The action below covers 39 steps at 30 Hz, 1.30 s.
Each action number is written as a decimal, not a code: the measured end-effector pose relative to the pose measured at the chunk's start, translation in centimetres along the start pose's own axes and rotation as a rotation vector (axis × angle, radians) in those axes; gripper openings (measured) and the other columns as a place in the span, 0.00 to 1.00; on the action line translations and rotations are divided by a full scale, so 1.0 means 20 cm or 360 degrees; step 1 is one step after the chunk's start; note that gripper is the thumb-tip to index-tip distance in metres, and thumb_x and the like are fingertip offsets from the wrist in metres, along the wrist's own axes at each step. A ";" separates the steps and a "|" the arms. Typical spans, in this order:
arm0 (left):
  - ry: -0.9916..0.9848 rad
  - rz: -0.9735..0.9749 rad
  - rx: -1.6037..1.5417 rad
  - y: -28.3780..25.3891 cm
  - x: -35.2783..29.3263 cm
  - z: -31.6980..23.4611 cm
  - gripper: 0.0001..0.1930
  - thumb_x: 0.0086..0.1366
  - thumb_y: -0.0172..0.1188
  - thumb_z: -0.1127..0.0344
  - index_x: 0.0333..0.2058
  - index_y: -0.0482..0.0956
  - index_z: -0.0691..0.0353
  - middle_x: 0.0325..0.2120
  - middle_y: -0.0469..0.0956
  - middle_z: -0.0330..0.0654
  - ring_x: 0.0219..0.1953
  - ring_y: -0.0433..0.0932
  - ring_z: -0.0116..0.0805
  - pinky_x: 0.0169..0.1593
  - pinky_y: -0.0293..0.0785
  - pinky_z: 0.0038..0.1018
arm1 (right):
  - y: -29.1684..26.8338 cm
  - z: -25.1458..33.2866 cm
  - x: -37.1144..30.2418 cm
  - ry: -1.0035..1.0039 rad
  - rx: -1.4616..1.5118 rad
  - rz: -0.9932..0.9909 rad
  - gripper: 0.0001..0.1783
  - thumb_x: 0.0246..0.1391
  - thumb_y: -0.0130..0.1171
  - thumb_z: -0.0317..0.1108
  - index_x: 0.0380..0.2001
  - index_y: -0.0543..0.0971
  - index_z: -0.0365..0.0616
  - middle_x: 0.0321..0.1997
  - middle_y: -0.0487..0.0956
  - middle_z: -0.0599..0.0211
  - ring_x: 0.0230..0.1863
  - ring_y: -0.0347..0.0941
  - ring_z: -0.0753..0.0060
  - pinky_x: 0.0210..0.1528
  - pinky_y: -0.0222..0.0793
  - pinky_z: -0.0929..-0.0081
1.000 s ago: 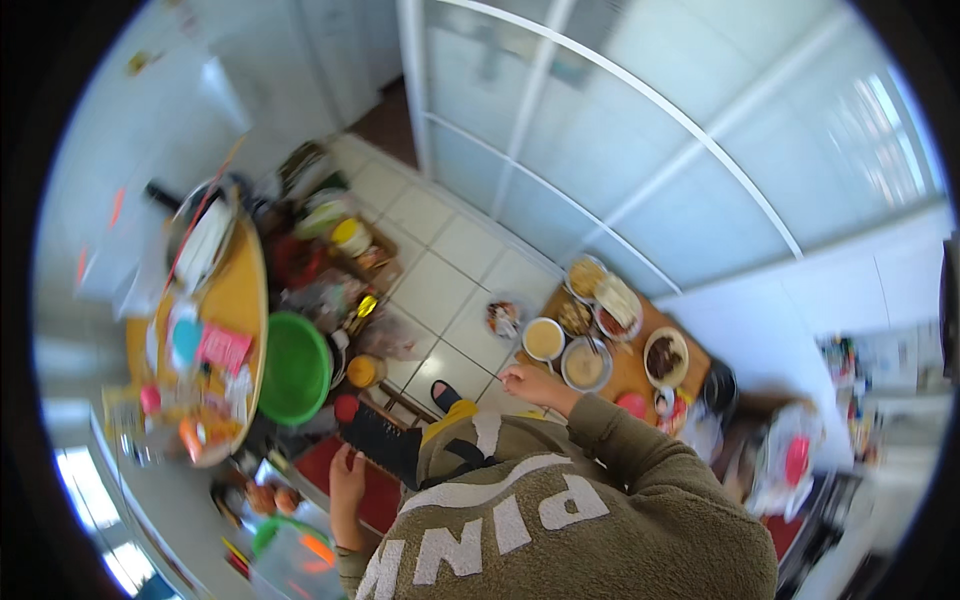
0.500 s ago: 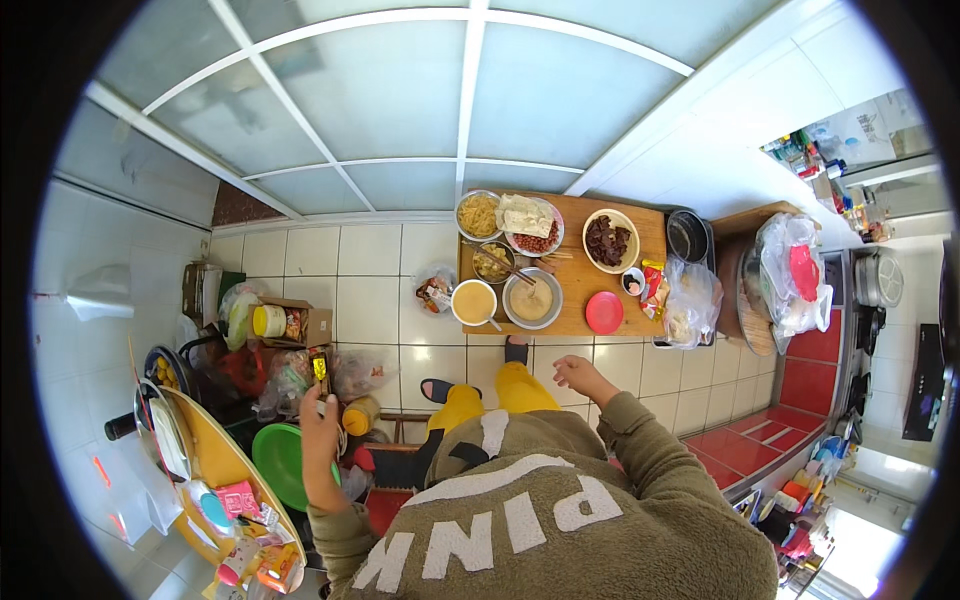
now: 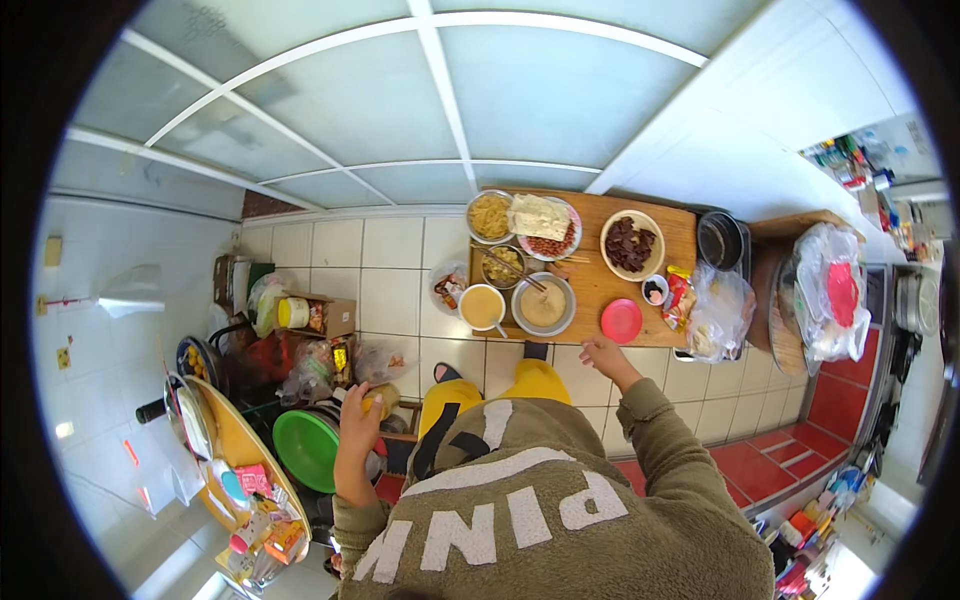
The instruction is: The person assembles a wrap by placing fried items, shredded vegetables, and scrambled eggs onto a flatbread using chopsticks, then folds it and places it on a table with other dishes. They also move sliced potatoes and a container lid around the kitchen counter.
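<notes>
My left hand (image 3: 357, 418) is beside a yellow-lidded jar (image 3: 384, 398), fingers apart and holding nothing I can see; whether it touches the jar is hard to tell. My right hand (image 3: 604, 357) hovers at the near edge of the wooden table (image 3: 590, 300), loosely open and with nothing in it. Just beyond it lies a round red dish (image 3: 621, 320). To its left stands a metal bowl of pale batter (image 3: 543, 304) with chopsticks (image 3: 527, 276) resting in it. Next to that is a white handled cup of tan liquid (image 3: 482, 306).
Farther back are a bowl of shredded yellow food (image 3: 491, 216), a plate of red beans (image 3: 556, 246) under white sheets, and a bowl of dark pieces (image 3: 631, 244). On my left are plastic bags (image 3: 312, 370), a cardboard box (image 3: 341, 317) and a green basin (image 3: 303, 451).
My view has shifted slightly left. My left hand has moved right, away from the yellow and black packet, toward the jar. The right hand has come closer to the table edge.
</notes>
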<state>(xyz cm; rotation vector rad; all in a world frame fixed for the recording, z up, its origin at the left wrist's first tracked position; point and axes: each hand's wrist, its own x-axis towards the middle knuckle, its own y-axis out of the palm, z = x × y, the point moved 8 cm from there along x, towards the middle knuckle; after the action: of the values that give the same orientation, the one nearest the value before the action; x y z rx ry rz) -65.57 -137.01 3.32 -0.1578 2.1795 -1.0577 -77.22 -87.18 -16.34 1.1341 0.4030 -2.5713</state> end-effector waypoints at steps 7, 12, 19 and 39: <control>-0.0003 -0.0104 0.0035 -0.28 0.14 0.32 0.28 0.68 0.58 0.52 0.59 0.71 0.65 0.63 0.64 0.59 0.67 0.61 0.53 0.68 0.56 0.39 | 0.19 0.28 0.15 -0.0061 0.0031 -0.0090 0.16 0.63 0.50 0.35 0.48 0.77 0.35 0.31 0.81 0.65 0.30 0.76 0.76 0.32 0.71 0.78; 0.0000 -0.0217 -0.0015 -0.63 0.30 0.71 0.28 0.65 0.60 0.51 0.58 0.71 0.63 0.60 0.67 0.60 0.64 0.63 0.57 0.66 0.60 0.43 | 0.70 0.55 0.25 -0.0205 -0.0193 -0.0049 0.16 0.63 0.50 0.34 0.49 0.76 0.35 0.34 0.82 0.62 0.32 0.78 0.74 0.34 0.73 0.77; -0.0094 -0.0629 -0.0344 -1.13 0.36 1.30 0.29 0.64 0.61 0.54 0.57 0.71 0.67 0.60 0.66 0.61 0.64 0.63 0.58 0.66 0.60 0.43 | 1.95 1.60 0.32 -0.1249 -0.1079 0.0359 0.18 0.61 0.55 0.35 0.52 0.74 0.40 0.45 0.80 0.53 0.47 0.78 0.51 0.48 0.72 0.62; -0.0984 -0.1266 -0.0809 -1.47 0.52 1.60 0.26 0.61 0.63 0.57 0.55 0.73 0.65 0.57 0.69 0.61 0.60 0.67 0.61 0.62 0.65 0.46 | 4.52 4.17 1.01 -0.2456 -0.2403 0.0258 0.13 0.48 0.57 0.36 0.36 0.82 0.45 0.42 0.81 0.55 0.49 0.75 0.48 0.49 0.68 0.43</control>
<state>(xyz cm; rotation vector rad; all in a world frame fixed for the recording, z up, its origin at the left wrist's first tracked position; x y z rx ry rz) -58.36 -181.06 5.69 -1.4662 1.7515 -0.6566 -111.14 -204.05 10.59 -1.1359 1.2210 -1.4076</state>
